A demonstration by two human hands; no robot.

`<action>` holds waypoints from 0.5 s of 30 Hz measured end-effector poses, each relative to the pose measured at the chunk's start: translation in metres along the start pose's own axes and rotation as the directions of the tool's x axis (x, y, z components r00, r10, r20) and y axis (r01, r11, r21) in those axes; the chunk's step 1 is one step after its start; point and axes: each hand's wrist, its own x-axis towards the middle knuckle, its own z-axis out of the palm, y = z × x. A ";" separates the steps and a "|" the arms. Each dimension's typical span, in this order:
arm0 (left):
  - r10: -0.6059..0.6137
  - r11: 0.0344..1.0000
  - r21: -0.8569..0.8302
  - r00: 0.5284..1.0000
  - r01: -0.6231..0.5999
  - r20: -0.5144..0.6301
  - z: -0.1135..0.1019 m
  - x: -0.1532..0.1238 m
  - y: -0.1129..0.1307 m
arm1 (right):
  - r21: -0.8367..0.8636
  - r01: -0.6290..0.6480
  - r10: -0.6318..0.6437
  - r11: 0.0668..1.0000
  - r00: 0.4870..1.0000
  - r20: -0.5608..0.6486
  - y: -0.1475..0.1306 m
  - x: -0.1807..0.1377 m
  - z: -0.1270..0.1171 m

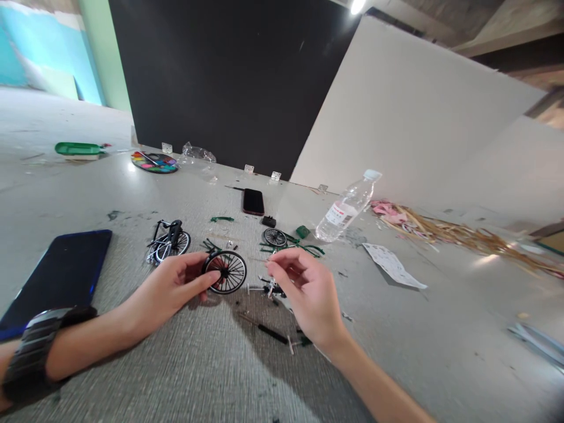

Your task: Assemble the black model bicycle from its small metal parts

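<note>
My left hand (174, 288) grips a small black spoked model wheel (229, 272) by its rim, holding it upright on the grey table (185, 364). To its right my right hand (304, 288) hovers with its fingers curled in a pinch over tiny metal and black parts (269, 289); what it pinches is too small to make out. A half-built model bicycle (168, 242) stands behind my left hand. A second loose wheel (275, 237) lies among green frame pieces (308, 249). A thin black rod (272, 333) lies under my right wrist.
A dark tablet (61, 276) lies at the left, a phone (252, 201) farther back. A clear water bottle (348, 207) stands tilted at the right, a printed sheet (392, 265) beside it. Straw-like strips (462, 238), a paint palette (154, 162) and a green tray (78, 149) lie farther out.
</note>
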 end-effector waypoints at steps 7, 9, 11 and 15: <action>-0.004 0.998 -0.070 1.000 0.005 0.007 0.001 0.000 -0.004 | -0.176 0.313 -0.296 0.933 0.948 0.113 -0.009 -0.007 0.002; 0.001 0.997 -0.073 1.000 0.000 0.012 0.001 0.000 -0.004 | -0.181 0.366 -0.345 0.913 0.928 0.140 -0.012 -0.009 0.002; 0.005 0.998 -0.069 1.000 -0.004 0.013 0.000 0.000 -0.005 | -0.181 0.391 -0.369 0.903 0.919 0.140 -0.013 -0.010 0.002; -0.007 0.998 -0.061 1.000 0.008 0.013 0.001 0.000 -0.004 | -0.141 0.434 -0.416 0.890 0.899 0.137 -0.012 -0.010 0.002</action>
